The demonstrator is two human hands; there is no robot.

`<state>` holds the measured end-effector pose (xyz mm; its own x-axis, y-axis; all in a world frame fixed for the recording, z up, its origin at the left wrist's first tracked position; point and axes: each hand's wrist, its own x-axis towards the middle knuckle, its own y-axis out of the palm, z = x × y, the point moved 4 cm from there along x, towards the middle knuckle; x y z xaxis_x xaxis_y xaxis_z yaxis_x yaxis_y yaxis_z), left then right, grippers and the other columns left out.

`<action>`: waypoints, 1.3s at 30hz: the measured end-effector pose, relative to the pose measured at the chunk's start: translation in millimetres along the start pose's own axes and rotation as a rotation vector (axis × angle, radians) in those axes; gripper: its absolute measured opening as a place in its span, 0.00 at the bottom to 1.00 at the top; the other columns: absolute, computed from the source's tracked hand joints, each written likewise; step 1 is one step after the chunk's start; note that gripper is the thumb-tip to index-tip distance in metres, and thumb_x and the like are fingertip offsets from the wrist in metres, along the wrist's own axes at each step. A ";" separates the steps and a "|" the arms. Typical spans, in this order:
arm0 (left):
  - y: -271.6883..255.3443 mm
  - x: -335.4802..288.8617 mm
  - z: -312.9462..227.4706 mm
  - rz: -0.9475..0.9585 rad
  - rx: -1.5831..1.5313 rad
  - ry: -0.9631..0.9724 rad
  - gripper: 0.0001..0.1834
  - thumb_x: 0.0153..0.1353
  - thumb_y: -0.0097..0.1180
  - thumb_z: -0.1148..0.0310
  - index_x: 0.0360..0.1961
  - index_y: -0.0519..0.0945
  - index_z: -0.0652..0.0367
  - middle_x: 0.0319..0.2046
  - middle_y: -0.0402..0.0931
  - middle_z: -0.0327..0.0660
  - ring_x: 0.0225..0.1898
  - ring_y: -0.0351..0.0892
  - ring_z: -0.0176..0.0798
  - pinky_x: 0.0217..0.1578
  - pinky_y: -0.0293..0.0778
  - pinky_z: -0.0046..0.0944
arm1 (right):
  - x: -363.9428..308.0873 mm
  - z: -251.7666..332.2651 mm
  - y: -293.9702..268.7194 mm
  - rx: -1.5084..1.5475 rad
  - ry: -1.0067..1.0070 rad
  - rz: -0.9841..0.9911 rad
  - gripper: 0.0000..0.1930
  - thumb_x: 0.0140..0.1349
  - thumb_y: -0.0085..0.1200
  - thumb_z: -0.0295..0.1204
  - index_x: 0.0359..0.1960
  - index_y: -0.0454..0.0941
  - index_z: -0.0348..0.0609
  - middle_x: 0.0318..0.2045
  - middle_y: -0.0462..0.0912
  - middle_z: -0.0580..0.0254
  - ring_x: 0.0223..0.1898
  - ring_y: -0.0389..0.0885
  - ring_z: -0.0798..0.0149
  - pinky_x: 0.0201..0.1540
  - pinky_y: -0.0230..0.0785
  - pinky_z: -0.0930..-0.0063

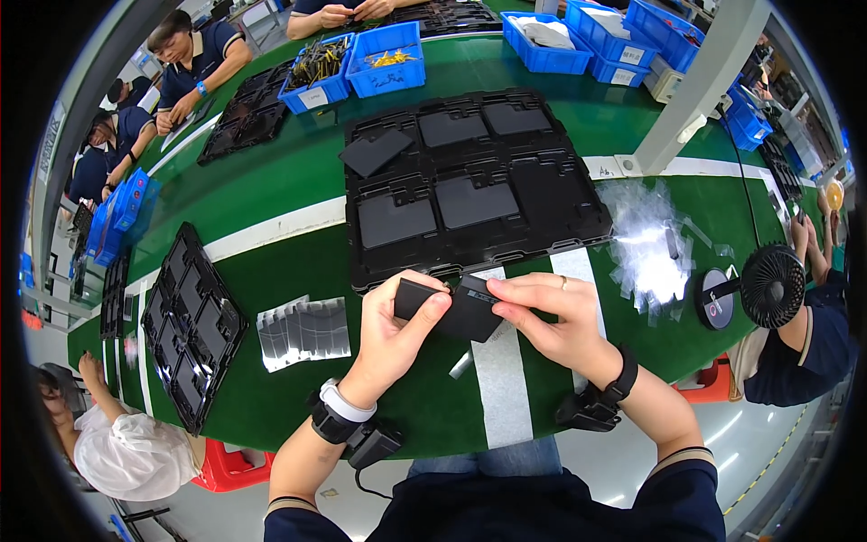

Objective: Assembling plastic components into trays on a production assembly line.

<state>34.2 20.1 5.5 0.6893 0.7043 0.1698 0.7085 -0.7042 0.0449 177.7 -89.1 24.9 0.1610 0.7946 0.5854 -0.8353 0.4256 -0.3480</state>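
Both my hands are raised over the near edge of a black moulded tray. In my left hand (386, 330), thumb and fingers pinch a flat black piece (414, 295). My right hand (555, 312) grips the upper right corner of a black rectangular plate (471, 312) with thumb and fingertips; a small label strip shows on it. The two black parts meet or overlap between my hands, and I cannot tell whether they are joined. The black tray (564, 203) holds several flat dark panels (477, 197) in its pockets, with one panel (377, 152) lying askew at its upper left.
Clear film strips (302, 332) lie left of my hands; a pile of clear film (652, 248) lies right, beside a small black fan (772, 285). Another loaded tray (191, 325) stands left. Blue bins (386, 63) and a grey post (700, 99) are farther back. Co-workers sit around the green table.
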 end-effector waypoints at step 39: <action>10.3 0.3 11.4 0.306 0.091 -0.223 0.18 0.64 0.43 0.59 0.40 0.76 0.65 0.32 0.76 0.39 0.33 0.74 0.27 0.35 0.71 0.29 | 2.3 -17.5 7.2 0.318 0.273 0.150 0.07 0.51 0.57 0.23 0.33 0.77 0.35 0.30 0.80 0.61 0.32 0.79 0.69 0.37 0.71 0.77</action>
<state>43.5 14.1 -5.3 0.8799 0.4718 -0.0566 0.4684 -0.8812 -0.0641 181.3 -76.6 10.9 0.1224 0.9409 0.3157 -0.9734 0.1759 -0.1466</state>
